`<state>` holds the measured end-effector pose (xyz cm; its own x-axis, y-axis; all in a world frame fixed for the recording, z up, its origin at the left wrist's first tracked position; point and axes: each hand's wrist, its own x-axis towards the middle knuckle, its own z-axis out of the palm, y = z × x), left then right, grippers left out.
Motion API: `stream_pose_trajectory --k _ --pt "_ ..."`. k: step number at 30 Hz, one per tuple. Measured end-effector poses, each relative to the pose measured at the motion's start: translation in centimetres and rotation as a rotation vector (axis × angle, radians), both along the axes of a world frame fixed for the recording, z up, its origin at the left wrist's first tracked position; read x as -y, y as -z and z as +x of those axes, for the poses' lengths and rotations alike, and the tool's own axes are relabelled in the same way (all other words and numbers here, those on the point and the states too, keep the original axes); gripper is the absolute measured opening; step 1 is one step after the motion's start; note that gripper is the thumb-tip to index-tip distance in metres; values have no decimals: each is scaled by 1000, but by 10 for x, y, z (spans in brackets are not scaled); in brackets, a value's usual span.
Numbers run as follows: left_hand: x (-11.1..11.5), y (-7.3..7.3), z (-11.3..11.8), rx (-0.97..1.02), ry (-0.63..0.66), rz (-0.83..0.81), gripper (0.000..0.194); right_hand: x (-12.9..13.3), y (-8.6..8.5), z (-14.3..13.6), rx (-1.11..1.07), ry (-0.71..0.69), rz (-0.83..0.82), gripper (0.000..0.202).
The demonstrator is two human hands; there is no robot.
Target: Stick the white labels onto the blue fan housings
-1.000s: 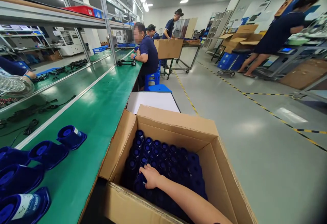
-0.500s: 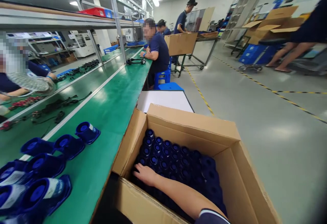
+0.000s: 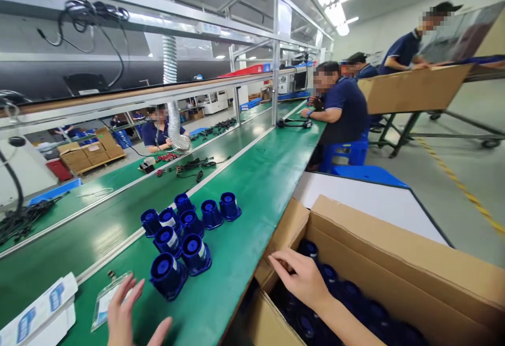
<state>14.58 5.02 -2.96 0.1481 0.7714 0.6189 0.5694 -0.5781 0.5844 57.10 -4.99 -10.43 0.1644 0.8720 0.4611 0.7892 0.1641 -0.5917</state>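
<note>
Standing at left: 9 blue housings [image 3: 194, 254]; carton [image 3: 371, 235] at right holds more
Left hand [image 3: 121, 327] spread, empty; right hand [image 3: 305, 280] half-curled, hold unclear

Bare left grip [image 3: 119, 321], seemingly slim-fingered though blurred, bare right grip [image 3: 303, 278], bare right forearm [image 3: 347, 318]

It's a factory workshop — green workbench [image 3: 268, 162], metal frame [image 3: 275, 83], workers [image 3: 343, 104] in matching navy shirts [image 3: 402, 49], yellow floor tape [image 3: 469, 195].

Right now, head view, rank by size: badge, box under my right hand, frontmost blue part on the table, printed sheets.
Cardboard box
Printed sheets
Badge and blue part: too alike to rank; left hand partly covers badge.
</note>
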Motion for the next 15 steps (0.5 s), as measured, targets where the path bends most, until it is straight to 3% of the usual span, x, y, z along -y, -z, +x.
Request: stream_pose_trajectory --k 3,4,6,10,13,15 --pt "-25 8 26 78 33 -90 96 -29 -61 -44 20 -108 153 21" --pt "-30 10 32 128 19 -163 97 -40 -76 -61 47 -177 174 21" --pt "-34 13 36 208 11 -287 92 -63 -100 -95 103 -312 191 38" --pt "-35 19 17 236 101 -360 80 -104 -125 -146 310 -487 93 83" --pt "-33 16 -2 213 179 -368 82 -114 -136 -160 424 -500 -29 80" --pt "-30 12 -8 180 216 -377 87 -103 -140 -151 414 -468 -95 72"
